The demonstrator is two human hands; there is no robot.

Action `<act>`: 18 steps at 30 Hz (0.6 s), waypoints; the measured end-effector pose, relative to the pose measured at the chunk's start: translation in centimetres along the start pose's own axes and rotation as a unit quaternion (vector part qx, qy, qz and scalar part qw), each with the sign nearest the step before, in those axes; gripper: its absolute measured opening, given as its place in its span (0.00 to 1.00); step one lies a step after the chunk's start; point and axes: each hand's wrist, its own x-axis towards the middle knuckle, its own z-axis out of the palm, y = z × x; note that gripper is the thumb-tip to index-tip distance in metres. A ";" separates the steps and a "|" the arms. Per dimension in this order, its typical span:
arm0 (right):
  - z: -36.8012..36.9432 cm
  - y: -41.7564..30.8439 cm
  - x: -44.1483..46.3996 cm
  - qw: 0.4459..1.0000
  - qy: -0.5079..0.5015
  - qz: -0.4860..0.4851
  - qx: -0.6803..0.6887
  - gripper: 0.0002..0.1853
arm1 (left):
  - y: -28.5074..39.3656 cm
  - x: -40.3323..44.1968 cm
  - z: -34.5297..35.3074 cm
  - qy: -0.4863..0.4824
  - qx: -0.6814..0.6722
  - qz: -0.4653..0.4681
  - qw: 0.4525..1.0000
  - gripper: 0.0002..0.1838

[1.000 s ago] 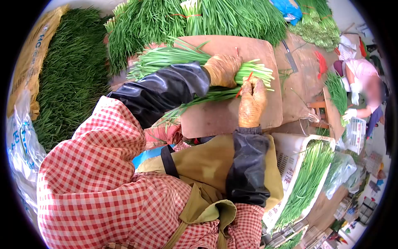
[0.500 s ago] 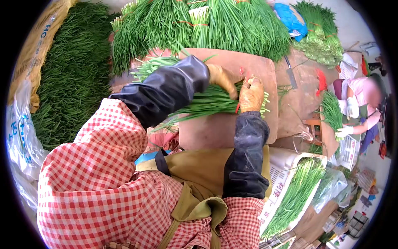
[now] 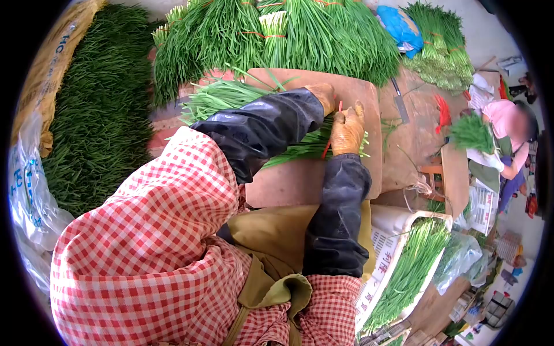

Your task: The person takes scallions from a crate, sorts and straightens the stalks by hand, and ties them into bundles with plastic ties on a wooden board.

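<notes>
A bundle of green leafy stalks (image 3: 303, 147) lies across the brown board (image 3: 283, 187), its pale cut ends toward the right. My right hand (image 3: 348, 131), in a stained tan glove, is closed at the near side of the bundle. It pinches a red tie (image 3: 327, 149) that crosses the stalks. My left hand (image 3: 323, 97), gloved alike, is bent over the bundle's far side, beside the upper end of the tie; its fingertips are hidden. More loose stalks (image 3: 222, 99) lie left of the board, partly behind my left sleeve.
Tied green bundles (image 3: 323, 40) are piled along the back. A knife (image 3: 399, 102) and red ties (image 3: 442, 113) lie to the right. A white crate (image 3: 407, 274) of greens stands at lower right. At far right a co-worker (image 3: 508, 124) holds greens (image 3: 472, 134).
My left hand has moved up and over to the bundle's far side. My right hand stays by the tie. The bundle has shifted down in view. The co-worker has lifted the greens.
</notes>
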 end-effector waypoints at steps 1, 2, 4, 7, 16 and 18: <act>0.0 0.0 0.1 1.000 0.001 -0.002 0.001 0.10 | -0.3 0.1 0.1 0.003 0.001 0.000 1.000 0.20; 0.1 -0.1 0.1 1.000 -0.007 0.020 0.004 0.11 | -0.4 -0.3 0.0 0.025 -0.014 0.030 0.999 0.20; -0.1 0.0 0.1 0.997 -0.019 0.066 0.021 0.17 | -0.4 -0.9 -0.1 0.038 -0.010 0.046 0.998 0.24; -1.2 -0.3 -0.3 0.999 -0.011 0.034 0.040 0.17 | -1.0 -0.6 0.0 0.029 -0.051 0.025 0.998 0.27; -0.5 -0.9 -1.1 0.976 -0.031 0.122 0.175 0.24 | -4.4 1.1 1.6 -0.038 -0.506 -0.068 0.859 0.36; -0.4 -0.8 -1.1 0.981 -0.023 0.111 0.160 0.24 | -2.5 -0.9 -0.7 -0.022 -0.300 -0.019 0.953 0.35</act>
